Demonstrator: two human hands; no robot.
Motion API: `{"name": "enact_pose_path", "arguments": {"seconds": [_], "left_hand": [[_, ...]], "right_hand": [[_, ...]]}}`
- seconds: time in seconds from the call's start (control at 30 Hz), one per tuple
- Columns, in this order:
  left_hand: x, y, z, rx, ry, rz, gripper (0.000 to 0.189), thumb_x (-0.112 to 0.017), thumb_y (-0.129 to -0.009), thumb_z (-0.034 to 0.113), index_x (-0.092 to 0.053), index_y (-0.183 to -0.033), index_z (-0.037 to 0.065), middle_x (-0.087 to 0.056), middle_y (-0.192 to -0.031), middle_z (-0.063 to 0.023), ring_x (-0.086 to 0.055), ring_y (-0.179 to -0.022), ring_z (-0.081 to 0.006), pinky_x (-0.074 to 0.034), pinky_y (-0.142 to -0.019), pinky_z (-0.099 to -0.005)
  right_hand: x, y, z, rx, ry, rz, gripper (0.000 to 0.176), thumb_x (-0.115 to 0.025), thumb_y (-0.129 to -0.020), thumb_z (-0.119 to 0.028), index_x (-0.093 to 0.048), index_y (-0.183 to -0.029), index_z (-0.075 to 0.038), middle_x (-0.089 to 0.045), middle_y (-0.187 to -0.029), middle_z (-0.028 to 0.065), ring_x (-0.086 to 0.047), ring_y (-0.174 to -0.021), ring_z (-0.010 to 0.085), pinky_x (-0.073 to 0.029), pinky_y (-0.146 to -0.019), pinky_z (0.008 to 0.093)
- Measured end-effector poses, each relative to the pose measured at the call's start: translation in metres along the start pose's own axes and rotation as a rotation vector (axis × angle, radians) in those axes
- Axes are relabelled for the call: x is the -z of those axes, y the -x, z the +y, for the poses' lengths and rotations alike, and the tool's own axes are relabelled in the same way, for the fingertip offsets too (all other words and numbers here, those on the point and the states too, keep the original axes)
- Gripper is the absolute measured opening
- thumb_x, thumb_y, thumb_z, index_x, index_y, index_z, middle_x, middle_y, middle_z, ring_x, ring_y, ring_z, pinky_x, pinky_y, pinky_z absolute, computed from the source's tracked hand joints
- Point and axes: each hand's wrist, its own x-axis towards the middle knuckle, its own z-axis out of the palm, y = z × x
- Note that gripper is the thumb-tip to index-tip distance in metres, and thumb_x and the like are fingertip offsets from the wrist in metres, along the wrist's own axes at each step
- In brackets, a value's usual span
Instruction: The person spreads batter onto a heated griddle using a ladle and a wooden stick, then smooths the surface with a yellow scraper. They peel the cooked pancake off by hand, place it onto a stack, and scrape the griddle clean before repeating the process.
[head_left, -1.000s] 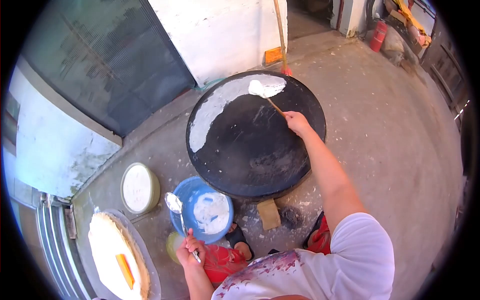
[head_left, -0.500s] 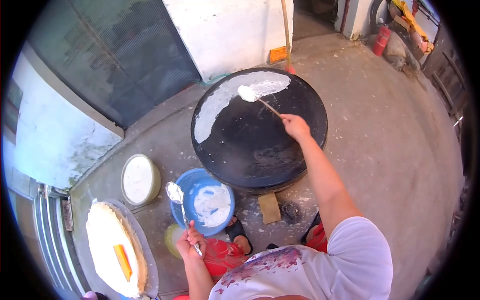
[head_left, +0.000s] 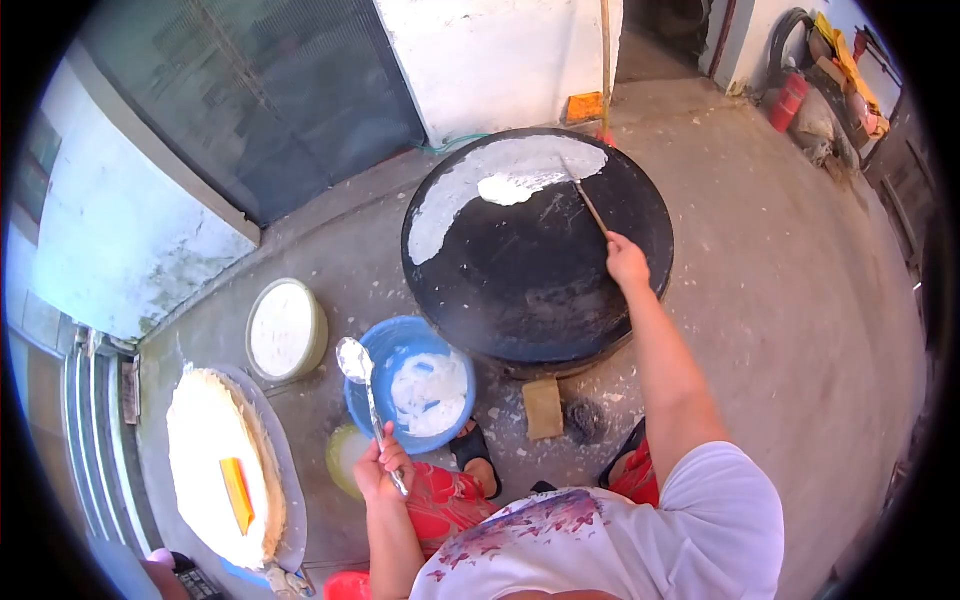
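My right hand (head_left: pixel 628 262) is closed on the thin wooden handle of a batter spreader (head_left: pixel 590 205), reaching over a large round black griddle (head_left: pixel 540 290). The spreader's far end rests on a band of thin white batter (head_left: pixel 440 212) along the griddle's far and left side. A thicker pool of batter (head_left: pixel 506 188) lies at the band's inner edge, left of the spreader. My left hand (head_left: pixel 384 466), closed round its handle, holds a metal ladle (head_left: pixel 357 365) with white batter in its bowl. The ladle is above the left rim of a blue basin (head_left: pixel 405 332) with white batter inside.
A pale bucket of white batter (head_left: pixel 285 330) stands left of the basin. Below it, a stack of thin round pancakes (head_left: pixel 215 430) bears an orange-yellow strip (head_left: pixel 237 492). A brown block (head_left: pixel 543 408) lies before the griddle. A red cylinder (head_left: pixel 789 102) stands at far right.
The spreader has swung to the right, off the batter pool, which now lies bare on the griddle. The left hand keeps the ladle over the basin. The whole view has shifted slightly.
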Motion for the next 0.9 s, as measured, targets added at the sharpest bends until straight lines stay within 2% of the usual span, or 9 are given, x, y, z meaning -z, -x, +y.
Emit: {"name": "enact_pose_path", "arguments": {"seconds": [0.1, 0.17, 0.3, 0.43, 0.53, 0.63, 0.7, 0.77, 0.9], "left_hand": [[-0.002, -0.002, -0.001, 0.001, -0.005, -0.007, 0.031, -0.035, -0.09, 0.015, -0.048, -0.107, -0.007, -0.045, -0.068, -0.0047, -0.041, -0.049, -0.0105, -0.034, -0.04, -0.0218], [0.0, -0.003, 0.0, 0.001, 0.006, -0.014, 0.031, -0.035, -0.09, 0.015, -0.048, -0.107, -0.008, -0.045, -0.068, -0.005, -0.041, -0.049, -0.0106, -0.034, -0.04, -0.0218], [0.002, -0.003, 0.0, 0.02, 0.004, -0.026, 0.032, -0.034, -0.091, 0.016, -0.048, -0.107, -0.008, -0.045, -0.068, -0.006, -0.04, -0.05, -0.0107, -0.034, -0.04, -0.0218], [0.005, -0.003, 0.003, 0.031, -0.008, -0.029, 0.032, -0.034, -0.091, 0.017, -0.048, -0.106, -0.008, -0.046, -0.069, -0.0064, -0.04, -0.05, -0.0106, -0.034, -0.04, -0.0217], [0.003, -0.002, 0.003, 0.028, -0.021, -0.017, 0.032, -0.034, -0.091, 0.017, -0.049, -0.106, -0.007, -0.046, -0.069, -0.0064, -0.041, -0.05, -0.0105, -0.034, -0.04, -0.0218], [0.003, 0.001, 0.001, 0.022, -0.031, -0.004, 0.032, -0.034, -0.091, 0.017, -0.048, -0.106, -0.007, -0.046, -0.069, -0.0061, -0.04, -0.049, -0.0105, -0.034, -0.04, -0.0218], [0.001, 0.003, -0.002, 0.013, -0.052, 0.013, 0.031, -0.035, -0.091, 0.017, -0.049, -0.106, -0.006, -0.045, -0.067, -0.0047, -0.041, -0.049, -0.0098, -0.034, -0.04, -0.0212], [-0.001, 0.001, -0.002, 0.004, -0.078, 0.023, 0.03, -0.036, -0.091, 0.017, -0.049, -0.107, -0.005, -0.044, -0.066, -0.0033, -0.041, -0.049, -0.009, -0.034, -0.039, -0.0206], [0.002, 0.003, 0.001, 0.025, -0.064, -0.001, 0.031, -0.035, -0.091, 0.018, -0.048, -0.107, -0.006, -0.045, -0.068, -0.0048, -0.04, -0.05, -0.0097, -0.034, -0.04, -0.0213]], "right_hand": [[-0.03, 0.007, -0.027, 0.184, 0.018, -0.178, 0.028, -0.047, -0.085, -0.027, -0.059, -0.111, -0.024, -0.061, -0.104, 0.0094, -0.058, -0.098, 0.0265, -0.045, -0.083, 0.0358], [-0.029, 0.007, -0.037, 0.276, -0.036, -0.238, 0.027, -0.05, -0.085, -0.02, -0.06, -0.109, -0.014, -0.064, -0.095, 0.0114, -0.061, -0.089, 0.0239, -0.046, -0.079, 0.0326], [-0.013, 0.007, -0.048, 0.097, 0.03, -0.209, 0.028, -0.049, -0.084, -0.028, -0.059, -0.11, -0.025, -0.063, -0.101, 0.0074, -0.058, -0.096, 0.0259, -0.045, -0.082, 0.0353], [-0.034, 0.015, -0.044, 0.223, 0.06, -0.252, 0.029, -0.051, -0.084, -0.027, -0.059, -0.111, -0.026, -0.063, -0.1, 0.0075, -0.059, -0.096, 0.0253, -0.045, -0.083, 0.0346], [0.002, 0.011, -0.026, 0.312, -0.051, -0.465, 0.028, -0.054, -0.082, -0.025, -0.061, -0.109, -0.021, -0.063, -0.099, 0.0083, -0.06, -0.093, 0.024, -0.046, -0.081, 0.0322], [0.011, 0.023, -0.015, 0.115, 0.0, -0.059, 0.03, -0.049, -0.085, -0.023, -0.058, -0.113, -0.019, -0.062, -0.102, 0.0097, -0.059, -0.094, 0.0249, -0.046, -0.08, 0.0322], [-0.018, 0.025, -0.014, 0.101, -0.124, -0.163, 0.03, -0.047, -0.086, -0.023, -0.057, -0.115, -0.019, -0.061, -0.104, 0.0109, -0.058, -0.097, 0.0267, -0.045, -0.081, 0.0331], [-0.043, 0.035, -0.031, 0.309, -0.049, -0.304, 0.027, -0.049, -0.086, -0.022, -0.06, -0.11, -0.022, -0.061, -0.103, 0.0116, -0.057, -0.098, 0.0267, -0.044, -0.083, 0.0342], [-0.005, 0.041, -0.047, 0.358, 0.018, -0.458, 0.027, -0.051, -0.085, -0.023, -0.06, -0.11, -0.023, -0.063, -0.098, 0.0105, -0.06, -0.09, 0.0257, -0.046, -0.079, 0.0323]]}}
